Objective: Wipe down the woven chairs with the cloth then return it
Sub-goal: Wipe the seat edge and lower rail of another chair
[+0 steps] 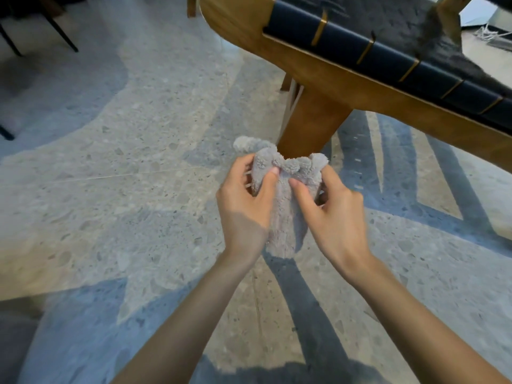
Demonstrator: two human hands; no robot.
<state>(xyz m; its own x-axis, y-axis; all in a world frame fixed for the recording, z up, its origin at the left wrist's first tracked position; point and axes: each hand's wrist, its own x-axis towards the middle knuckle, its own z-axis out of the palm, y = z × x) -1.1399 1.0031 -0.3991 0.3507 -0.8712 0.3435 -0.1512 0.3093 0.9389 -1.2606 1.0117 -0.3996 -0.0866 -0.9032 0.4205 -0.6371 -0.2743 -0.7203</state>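
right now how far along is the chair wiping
Done: the cloth is picked up. In hand: left hand and right hand both grip it, bunched, short of the woven chair. Left: wiping can't be confirmed from here, and the cloth is not yet returned.

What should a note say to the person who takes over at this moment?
Left hand: fingers pinch the grey cloth near its top edge.
Right hand: the same, on the other side.
The cloth hangs bunched between both hands above the floor, apparently clear of the chair just beyond.
Done: how much was wiped cannot be told from here.
To do: finish any wiping, then return the cloth.
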